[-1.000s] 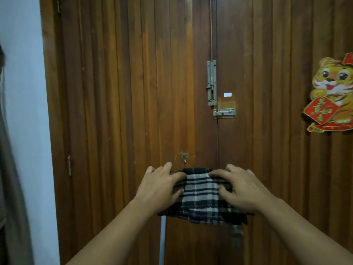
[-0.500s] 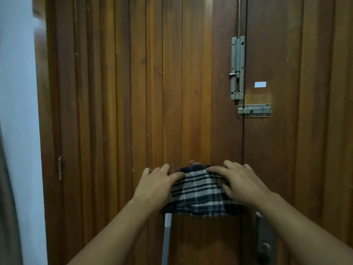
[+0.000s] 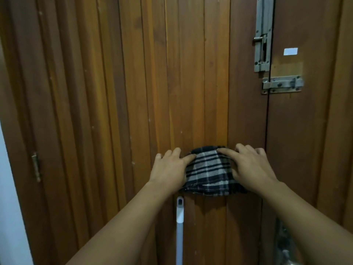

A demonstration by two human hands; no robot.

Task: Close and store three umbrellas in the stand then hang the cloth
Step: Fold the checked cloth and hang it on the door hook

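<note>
Two bare hands press our plaid cloth (image 3: 208,173) flat against a wooden door (image 3: 114,111). Our left hand (image 3: 169,170) grasps the cloth's left edge, fingers curled over it. Our right hand (image 3: 252,169) grips the right edge, thumb underneath. A white pole handle (image 3: 179,226) stands just below the cloth. Two metal bolt latches (image 3: 262,35) sit well above, upper right.

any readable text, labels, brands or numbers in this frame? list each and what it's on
No text can be read in this frame.
White sticker on the door, right of the bolt: looks blank; any print is too small to tell.
Plaid cloth under both hands: a faint mark near its lower left edge, too blurred to read.
White handle below the cloth: no marking visible.
</note>
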